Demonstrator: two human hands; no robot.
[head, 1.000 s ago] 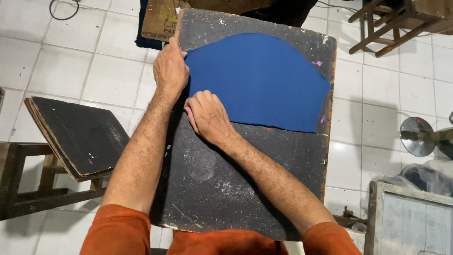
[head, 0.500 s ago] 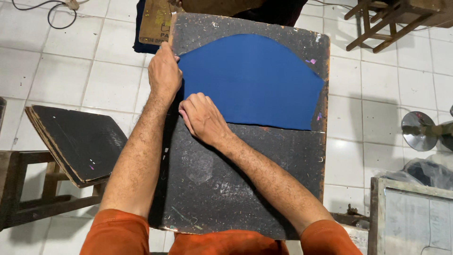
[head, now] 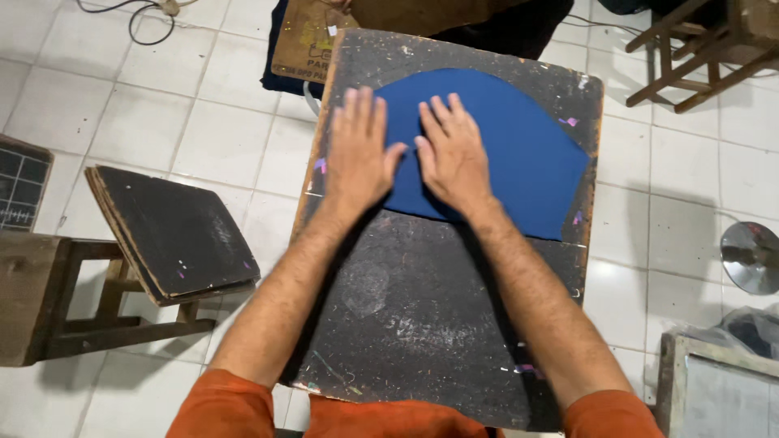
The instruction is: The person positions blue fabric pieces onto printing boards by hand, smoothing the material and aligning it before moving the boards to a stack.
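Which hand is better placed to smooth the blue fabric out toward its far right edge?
Right, probably. The right hand lies flat on the blue curved fabric piece, with unsmoothed cloth stretching to its right. The left hand sits at the fabric's left edge, partly on the dark worn board.

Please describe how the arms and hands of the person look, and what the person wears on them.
Both arms are bare and hairy from the short orange sleeves down. The left hand and right hand wear no gloves, rings or watch that I can see.
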